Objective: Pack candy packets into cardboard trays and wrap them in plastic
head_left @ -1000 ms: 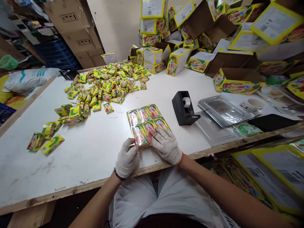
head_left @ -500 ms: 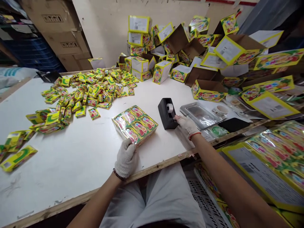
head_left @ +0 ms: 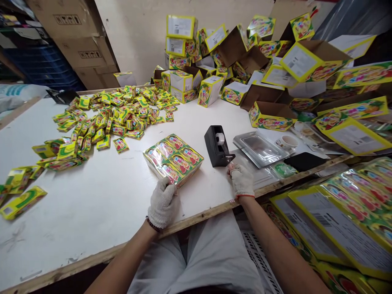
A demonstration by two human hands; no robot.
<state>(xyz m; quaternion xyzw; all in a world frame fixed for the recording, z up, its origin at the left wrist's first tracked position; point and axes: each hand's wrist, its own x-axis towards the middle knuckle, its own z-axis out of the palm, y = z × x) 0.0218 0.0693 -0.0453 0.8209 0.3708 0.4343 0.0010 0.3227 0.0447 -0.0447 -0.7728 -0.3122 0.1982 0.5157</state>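
Observation:
My left hand [head_left: 163, 203], in a white knit glove with bare fingertips, grips the near corner of a flat clear-wrapped pack of small candy boxes [head_left: 174, 159]. The pack lies on the white table, its printed faces up. To its right stands a black tape dispenser [head_left: 216, 147] with a roll of clear tape [head_left: 219, 139]. My right hand [head_left: 241, 179], gloved the same way, is just in front of the dispenser's cutting edge. Its fingers are pinched together on the end of the tape, which is thin and hard to see.
Loose small boxes [head_left: 119, 114] lie heaped at the back left. Display cartons [head_left: 180, 81], several open, are piled along the back and right. Clear plastic trays [head_left: 260, 148] and a paper cup [head_left: 287, 141] sit right of the dispenser. Filled cartons [head_left: 346, 220] stand below the table's right edge.
My right hand has moved toward me, away from the dispenser's cutting edge, with its fingers pinched. My left hand still holds the pack in nearly the same place.

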